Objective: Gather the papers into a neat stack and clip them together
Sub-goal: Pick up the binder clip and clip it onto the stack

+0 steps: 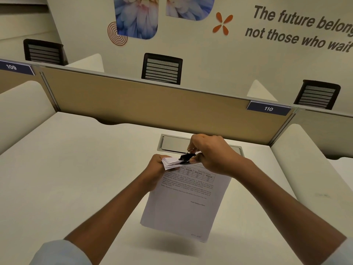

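Holding the stack of white printed paper sheets point(186, 205) up off the pale desk top point(76, 169) leaves its top edge free for clipping. The left hand point(155, 170) grips the stack's upper left corner, fingers curled round it so the sheets cannot slide apart. The right hand point(212, 153) pinches the small black metal binder clip point(186, 157) by its wire handles at that top edge. Whether its mouth already bites the paper is hard to tell.
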### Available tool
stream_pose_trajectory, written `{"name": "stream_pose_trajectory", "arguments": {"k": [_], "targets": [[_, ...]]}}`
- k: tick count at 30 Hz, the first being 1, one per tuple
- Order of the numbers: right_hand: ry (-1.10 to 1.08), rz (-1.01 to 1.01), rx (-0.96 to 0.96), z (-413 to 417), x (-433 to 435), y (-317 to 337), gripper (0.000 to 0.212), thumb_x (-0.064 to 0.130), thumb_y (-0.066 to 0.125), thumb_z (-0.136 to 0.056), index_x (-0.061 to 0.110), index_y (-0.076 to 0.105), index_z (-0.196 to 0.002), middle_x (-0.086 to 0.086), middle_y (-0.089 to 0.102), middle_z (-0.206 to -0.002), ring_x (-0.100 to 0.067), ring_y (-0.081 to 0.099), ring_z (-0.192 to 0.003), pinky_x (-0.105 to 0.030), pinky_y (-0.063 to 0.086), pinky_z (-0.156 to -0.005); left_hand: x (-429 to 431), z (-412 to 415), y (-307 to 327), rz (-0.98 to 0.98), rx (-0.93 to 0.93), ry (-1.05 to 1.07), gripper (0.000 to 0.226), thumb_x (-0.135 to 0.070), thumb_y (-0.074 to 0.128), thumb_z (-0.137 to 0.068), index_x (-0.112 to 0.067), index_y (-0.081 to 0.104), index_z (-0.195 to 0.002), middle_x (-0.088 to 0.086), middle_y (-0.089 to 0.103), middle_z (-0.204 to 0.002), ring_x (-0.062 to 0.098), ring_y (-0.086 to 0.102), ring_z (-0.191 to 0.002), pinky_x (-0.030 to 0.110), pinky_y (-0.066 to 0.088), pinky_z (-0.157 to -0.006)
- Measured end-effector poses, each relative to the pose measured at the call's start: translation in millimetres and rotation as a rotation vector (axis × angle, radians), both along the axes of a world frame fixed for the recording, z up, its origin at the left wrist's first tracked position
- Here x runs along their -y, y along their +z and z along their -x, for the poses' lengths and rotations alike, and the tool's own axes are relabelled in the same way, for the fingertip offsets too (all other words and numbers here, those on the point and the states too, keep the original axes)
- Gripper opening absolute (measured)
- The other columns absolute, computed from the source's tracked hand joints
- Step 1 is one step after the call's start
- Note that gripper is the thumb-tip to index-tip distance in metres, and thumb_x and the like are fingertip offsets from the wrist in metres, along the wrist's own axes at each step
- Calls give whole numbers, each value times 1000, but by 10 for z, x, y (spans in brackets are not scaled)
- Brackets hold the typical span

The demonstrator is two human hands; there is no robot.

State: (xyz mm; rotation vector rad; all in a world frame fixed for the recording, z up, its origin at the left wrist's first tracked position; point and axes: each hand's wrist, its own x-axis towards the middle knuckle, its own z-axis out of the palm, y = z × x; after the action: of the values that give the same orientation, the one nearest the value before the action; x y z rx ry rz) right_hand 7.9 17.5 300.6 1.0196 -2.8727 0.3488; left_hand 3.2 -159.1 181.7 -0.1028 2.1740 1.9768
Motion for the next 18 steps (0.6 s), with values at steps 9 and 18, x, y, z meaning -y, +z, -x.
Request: {"name": "stream_pose_trajectory", "arguments": {"k": [9,18], "targets": [[7,49,-14,-37,1,-40,18,12,66,-85,13,55,-100,-6,66,-102,-28,62,-86,-44,53,-72,-12,19,-2,-42,63,88,30,-24,55,-94,-16,61,-66,-4,66,-59,17,57,-60,22,43,-56],[64,181,-90,5,-22,-183,18,4,66,-82,6,54,-94,-15,66,-97,-35,64,-80,-50,54,-64,-26,44,-30,-80,81,128,21,-28,55,-95,-18,67,-82,4,69,-77,20,63,-70,25,49,-60]]}}
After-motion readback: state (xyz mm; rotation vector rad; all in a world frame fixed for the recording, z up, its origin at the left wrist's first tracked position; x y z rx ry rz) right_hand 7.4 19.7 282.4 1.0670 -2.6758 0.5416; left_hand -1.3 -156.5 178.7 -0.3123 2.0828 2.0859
